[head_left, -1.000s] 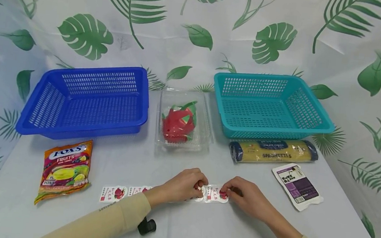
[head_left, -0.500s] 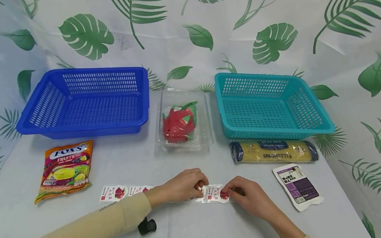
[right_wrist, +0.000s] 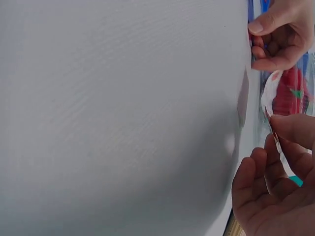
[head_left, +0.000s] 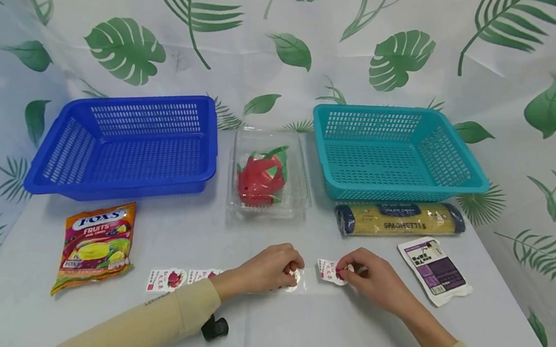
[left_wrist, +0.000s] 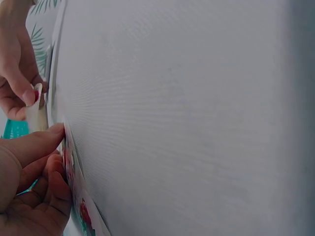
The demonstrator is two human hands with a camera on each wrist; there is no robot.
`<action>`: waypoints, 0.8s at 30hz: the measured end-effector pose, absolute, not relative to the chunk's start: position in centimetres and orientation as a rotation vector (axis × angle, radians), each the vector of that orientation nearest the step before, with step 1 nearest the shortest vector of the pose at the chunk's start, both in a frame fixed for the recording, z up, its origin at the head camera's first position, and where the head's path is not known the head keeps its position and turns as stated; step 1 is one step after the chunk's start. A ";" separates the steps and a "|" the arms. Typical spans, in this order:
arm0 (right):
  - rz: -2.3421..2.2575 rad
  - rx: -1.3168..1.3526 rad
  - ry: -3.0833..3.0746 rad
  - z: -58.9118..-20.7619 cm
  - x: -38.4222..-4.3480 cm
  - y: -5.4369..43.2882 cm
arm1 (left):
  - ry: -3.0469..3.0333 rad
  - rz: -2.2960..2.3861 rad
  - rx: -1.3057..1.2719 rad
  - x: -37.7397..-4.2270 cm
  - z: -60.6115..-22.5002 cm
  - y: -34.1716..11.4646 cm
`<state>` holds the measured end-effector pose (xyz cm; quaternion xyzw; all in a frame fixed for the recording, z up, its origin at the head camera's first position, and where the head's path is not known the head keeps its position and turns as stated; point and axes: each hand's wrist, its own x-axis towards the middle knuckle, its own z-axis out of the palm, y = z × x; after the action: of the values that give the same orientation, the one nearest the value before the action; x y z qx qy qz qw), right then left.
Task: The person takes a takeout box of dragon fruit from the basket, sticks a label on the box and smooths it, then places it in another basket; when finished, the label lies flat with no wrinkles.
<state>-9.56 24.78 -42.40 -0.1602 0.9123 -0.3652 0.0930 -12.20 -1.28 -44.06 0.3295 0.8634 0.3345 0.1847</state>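
Note:
My right hand point(head_left: 376, 280) pinches a peeled sticker point(head_left: 327, 270) printed with a red dragon fruit, lifted off its backing at the front middle of the table. In the right wrist view the sticker point(right_wrist: 268, 96) bends between thumb and fingertips. My left hand point(head_left: 268, 270) holds the sticker strip point(head_left: 165, 281) down on the table, thumb and curled fingers at its edge. To the right of the left hand the strip continues as bare, see-through backing. The left hand and forearm hide the strip's middle. A clear plastic box point(head_left: 300, 207) with a dragon fruit point(head_left: 259, 181) inside stands behind the hands.
A blue basket point(head_left: 124, 183) stands at the back left, a teal basket point(head_left: 403, 193) at the back right. A spaghetti pack point(head_left: 400, 220) lies before the teal one, near a white and purple pouch point(head_left: 434, 271). A candy bag point(head_left: 96, 247) lies on the left.
My right hand has peeled the end sticker off the strip and moved slightly right and up with it. Bare backing now shows there. The left hand has stayed in place.

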 end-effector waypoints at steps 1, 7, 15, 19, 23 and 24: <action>-1.087 -0.477 2.715 -42.4 -9.6 24.7 | 2.435 0.941 0.932 -12.2 -44.1 -1.3; -1.121 -0.551 2.709 -42.0 -10.3 24.1 | 2.422 0.962 0.941 -12.4 -44.0 -1.1; -1.109 -0.722 2.651 -40.5 -11.7 23.9 | 2.412 1.181 0.972 -12.7 -42.4 -1.2; -1.096 -0.796 2.590 -39.4 -12.6 23.9 | 2.427 1.346 1.021 -13.0 -41.3 -1.1; -1.176 -0.807 2.505 -38.5 -13.2 23.6 | 2.400 1.432 1.003 -13.3 -40.6 -0.8; -1.211 -0.801 2.480 -38.3 -13.4 23.6 | 2.383 1.444 0.989 -13.3 -40.5 -0.7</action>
<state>-13.36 23.56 -38.29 -0.2762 0.8553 -0.4176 0.1337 -13.35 -0.71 -40.53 0.3331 0.8026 0.4863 0.0923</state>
